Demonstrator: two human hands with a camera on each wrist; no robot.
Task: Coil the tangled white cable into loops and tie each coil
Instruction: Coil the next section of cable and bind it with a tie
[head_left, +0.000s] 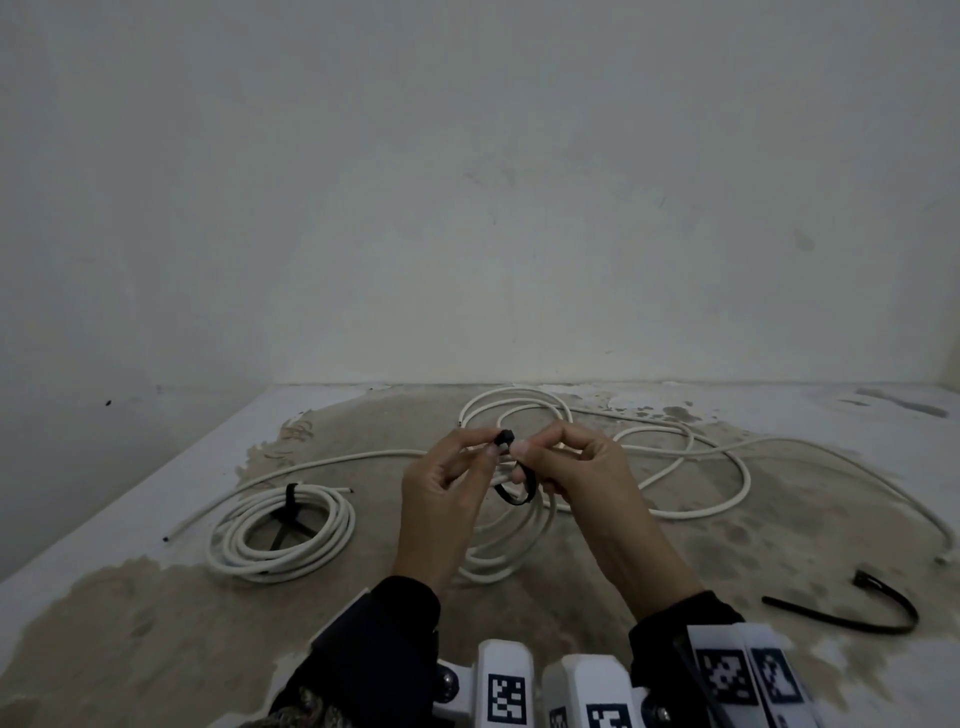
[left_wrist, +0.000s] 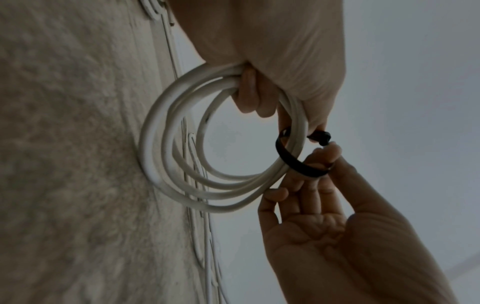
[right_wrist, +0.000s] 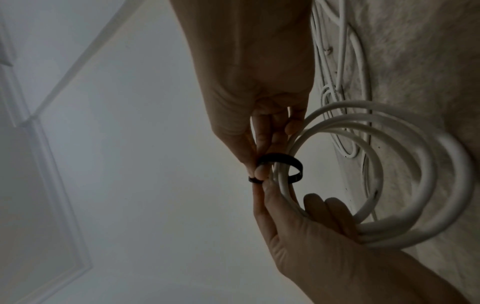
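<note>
Coil: a few loops of white cable (left_wrist: 166, 156) hung above the tabletop (head_left: 156, 613), springy, light.
Left hand (head_left: 441, 499): fingers hooked through the loops, pinching the black tie (left_wrist: 298, 164).
Right hand (head_left: 582, 478): pinched the tie's free end.
Best hold: beside the tie.

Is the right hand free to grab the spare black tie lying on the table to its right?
Probably not right now. The right hand is pinching the black tie looped round the coil, so it would have to let go first. The spare tie itself lies in the open with nothing over it.
</note>
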